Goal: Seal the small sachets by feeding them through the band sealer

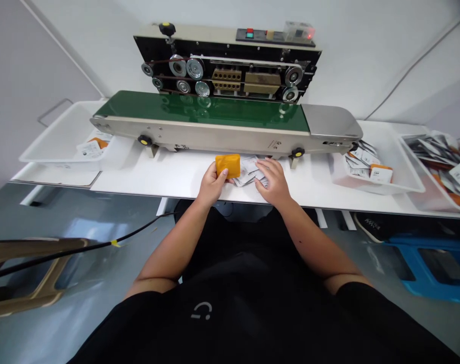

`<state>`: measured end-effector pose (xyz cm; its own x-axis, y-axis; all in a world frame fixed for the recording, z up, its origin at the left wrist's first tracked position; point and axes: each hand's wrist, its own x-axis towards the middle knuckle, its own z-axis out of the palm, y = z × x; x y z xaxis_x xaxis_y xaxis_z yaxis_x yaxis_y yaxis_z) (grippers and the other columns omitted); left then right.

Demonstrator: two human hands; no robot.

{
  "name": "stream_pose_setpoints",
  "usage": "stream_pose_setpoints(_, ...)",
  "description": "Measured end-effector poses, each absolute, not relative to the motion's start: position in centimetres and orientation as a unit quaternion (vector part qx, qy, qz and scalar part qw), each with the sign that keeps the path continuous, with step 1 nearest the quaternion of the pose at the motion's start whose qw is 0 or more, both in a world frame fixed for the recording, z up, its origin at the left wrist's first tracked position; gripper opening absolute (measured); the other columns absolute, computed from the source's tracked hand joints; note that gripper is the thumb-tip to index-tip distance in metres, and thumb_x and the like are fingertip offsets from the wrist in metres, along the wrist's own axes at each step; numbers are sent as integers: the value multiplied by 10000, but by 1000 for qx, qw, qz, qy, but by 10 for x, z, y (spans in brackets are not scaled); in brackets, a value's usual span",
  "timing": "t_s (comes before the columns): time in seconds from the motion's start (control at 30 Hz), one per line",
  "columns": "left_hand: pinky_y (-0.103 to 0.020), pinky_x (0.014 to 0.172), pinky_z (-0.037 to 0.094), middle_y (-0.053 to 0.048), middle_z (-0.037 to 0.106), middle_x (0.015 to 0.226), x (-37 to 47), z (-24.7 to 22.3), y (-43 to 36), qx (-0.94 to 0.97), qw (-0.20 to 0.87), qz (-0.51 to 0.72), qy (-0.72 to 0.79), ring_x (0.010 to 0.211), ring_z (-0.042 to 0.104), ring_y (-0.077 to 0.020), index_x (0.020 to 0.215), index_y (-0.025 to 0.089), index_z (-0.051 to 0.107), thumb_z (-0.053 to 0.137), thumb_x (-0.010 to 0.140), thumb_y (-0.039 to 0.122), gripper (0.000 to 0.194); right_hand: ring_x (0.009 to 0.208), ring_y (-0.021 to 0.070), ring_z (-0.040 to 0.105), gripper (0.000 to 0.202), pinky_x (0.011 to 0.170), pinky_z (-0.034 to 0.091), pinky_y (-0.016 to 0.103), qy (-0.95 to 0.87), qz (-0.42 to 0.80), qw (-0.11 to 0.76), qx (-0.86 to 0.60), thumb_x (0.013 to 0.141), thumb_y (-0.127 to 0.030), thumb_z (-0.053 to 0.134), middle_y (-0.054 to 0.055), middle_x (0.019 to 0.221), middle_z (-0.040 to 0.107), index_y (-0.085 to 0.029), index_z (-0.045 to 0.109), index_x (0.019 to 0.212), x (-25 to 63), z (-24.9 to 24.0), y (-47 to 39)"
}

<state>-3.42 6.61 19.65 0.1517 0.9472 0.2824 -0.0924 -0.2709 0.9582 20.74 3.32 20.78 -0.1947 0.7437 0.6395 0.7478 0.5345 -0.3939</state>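
My left hand (211,183) pinches an orange packet (228,165) between thumb and fingers, just above the white table. Beside it lies a loose pile of white printed packets (248,172). My right hand (272,181) rests over the right side of that pile, its fingers spread and touching the packets. Right behind both hands stands a band sealing machine (226,65) with a green conveyor belt (230,112).
At the left, a white bin (44,146) holds a few packets. Two more bins stand at the right: a nearer one (402,184) and a fuller one (423,194). A black cable (139,228) runs below the table's front edge, and a blue stool (434,283) stands at right.
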Motion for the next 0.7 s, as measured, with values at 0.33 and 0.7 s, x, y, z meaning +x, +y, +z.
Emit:
stream_pose_setpoints(0.33,-310,755,528,-48,702,846,-42,214,59,733,371,453,346,796,647,-190,908,197,802,815,893,517,321,793,206,651,193,797,556,376,-774,140,418,-456,987,-325,621,51,886,728,-236,755,1094,186,247,12)
stream_pose_setpoints(0.7,-292,759,585,-82,793,976,-38,207,57,631,521,445,363,839,732,-200,1093,163,788,828,857,544,449,633,149,677,427,610,577,288,-545,509,455,-488,845,-447,804,-11,855,698,-254,641,1189,193,233,11)
